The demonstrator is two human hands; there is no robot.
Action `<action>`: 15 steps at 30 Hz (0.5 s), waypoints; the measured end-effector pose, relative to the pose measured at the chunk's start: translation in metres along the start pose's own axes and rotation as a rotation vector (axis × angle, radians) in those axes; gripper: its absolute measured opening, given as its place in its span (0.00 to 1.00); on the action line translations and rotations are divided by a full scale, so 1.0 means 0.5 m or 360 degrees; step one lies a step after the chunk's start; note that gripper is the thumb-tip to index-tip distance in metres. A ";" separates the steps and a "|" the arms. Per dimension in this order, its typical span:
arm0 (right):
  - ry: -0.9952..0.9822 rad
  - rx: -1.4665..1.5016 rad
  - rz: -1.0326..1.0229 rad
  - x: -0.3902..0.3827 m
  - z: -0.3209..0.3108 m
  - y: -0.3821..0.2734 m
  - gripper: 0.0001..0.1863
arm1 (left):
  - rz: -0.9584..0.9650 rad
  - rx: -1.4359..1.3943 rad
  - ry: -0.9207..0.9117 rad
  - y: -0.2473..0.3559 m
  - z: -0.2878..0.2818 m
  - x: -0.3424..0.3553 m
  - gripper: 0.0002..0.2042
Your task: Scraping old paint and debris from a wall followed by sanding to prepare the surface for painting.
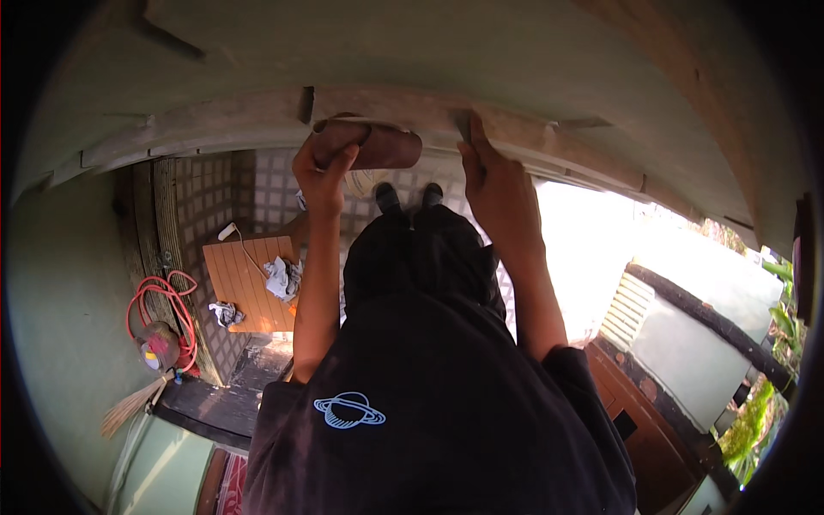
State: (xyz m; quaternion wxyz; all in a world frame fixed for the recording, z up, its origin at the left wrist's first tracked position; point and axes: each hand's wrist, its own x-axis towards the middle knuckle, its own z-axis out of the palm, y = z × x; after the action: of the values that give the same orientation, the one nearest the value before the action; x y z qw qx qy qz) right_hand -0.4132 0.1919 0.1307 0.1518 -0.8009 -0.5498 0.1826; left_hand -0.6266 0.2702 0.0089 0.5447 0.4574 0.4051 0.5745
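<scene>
The left hand (319, 182) grasps the brown sheet (388, 148) in its fingers by the left end, so its curl juts free beside the beam (390, 106), while the right hand's (502, 193) fingers grip, perhaps, a blurred thin blade (463, 125) angled toward the beam.

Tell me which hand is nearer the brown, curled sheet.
Left: left hand holds the curled sheet at its left end; right hand is apart, to its right.
</scene>
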 end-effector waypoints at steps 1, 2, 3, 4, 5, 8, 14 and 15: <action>-0.0065 -0.0009 0.0019 0.009 -0.013 -0.002 0.25 | -0.0001 -0.0011 0.0003 0.002 0.001 0.001 0.13; -0.0069 -0.0001 0.0015 0.005 -0.012 0.002 0.25 | 0.0014 -0.0014 0.0019 0.003 -0.002 0.010 0.13; -0.0027 0.0050 0.0020 -0.004 -0.009 0.007 0.24 | 0.0001 -0.0001 -0.0018 -0.001 -0.006 0.010 0.13; 0.0014 0.0102 0.0024 -0.015 -0.007 0.007 0.24 | 0.0003 0.0011 -0.0012 -0.001 -0.008 0.005 0.13; -0.0093 0.0100 0.0147 -0.029 -0.015 0.001 0.24 | 0.0005 0.0022 -0.0009 0.000 -0.002 0.006 0.13; -0.0100 0.0211 0.0107 -0.014 -0.020 0.010 0.25 | -0.0046 0.0025 0.0000 0.007 0.007 0.006 0.14; -0.0113 0.0063 0.0142 -0.030 -0.007 0.000 0.25 | -0.0047 -0.0048 0.0043 0.017 0.011 0.006 0.12; -0.0118 0.0065 0.0132 -0.030 -0.010 0.000 0.25 | -0.0063 -0.0039 0.0030 0.015 0.009 0.004 0.12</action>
State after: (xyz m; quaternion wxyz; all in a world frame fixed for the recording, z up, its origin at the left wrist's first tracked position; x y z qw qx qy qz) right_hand -0.4156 0.1776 0.1371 0.1399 -0.8124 -0.5174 0.2296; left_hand -0.6241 0.2713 0.0172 0.5578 0.4371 0.4121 0.5727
